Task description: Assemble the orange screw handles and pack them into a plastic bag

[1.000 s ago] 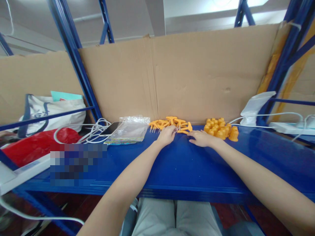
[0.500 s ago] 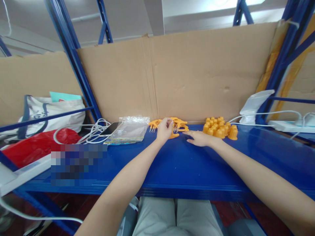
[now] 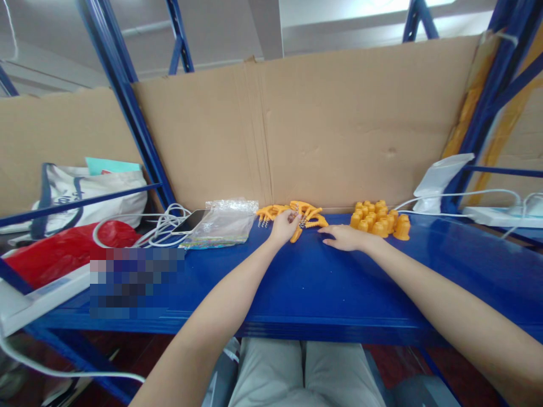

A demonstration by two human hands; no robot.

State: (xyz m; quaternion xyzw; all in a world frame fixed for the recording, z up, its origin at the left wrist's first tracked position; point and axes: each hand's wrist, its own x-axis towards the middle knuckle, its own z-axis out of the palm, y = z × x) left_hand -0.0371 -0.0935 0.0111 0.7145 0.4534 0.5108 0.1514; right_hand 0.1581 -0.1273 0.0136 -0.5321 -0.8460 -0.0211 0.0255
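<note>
My left hand [image 3: 284,227] is at the back middle of the blue table, its fingers pinched on a curved orange plastic piece with a spiral metal end [image 3: 296,235]. Part of that piece is hidden by the fingers. More orange pieces with metal spirals [image 3: 314,220] lie just right of and behind this hand, and a further row of orange pieces [image 3: 271,211] lies to its left. Palm down on the table, my right hand [image 3: 344,237] holds nothing, its fingers stretched toward the orange pieces. Beside it, to the right, stands a group of orange cup-shaped parts [image 3: 379,221].
A clear plastic bag [image 3: 229,225], a phone [image 3: 190,221] and white cables [image 3: 159,232] lie left of the orange pieces. A cardboard panel [image 3: 339,130] rises along the back. Farther left are a red bag [image 3: 76,251] and a cloth bag [image 3: 102,192].
My left hand has lowered slightly, and the orange piece at its fingers has turned and now points down toward the table front. My right hand has barely moved.
</note>
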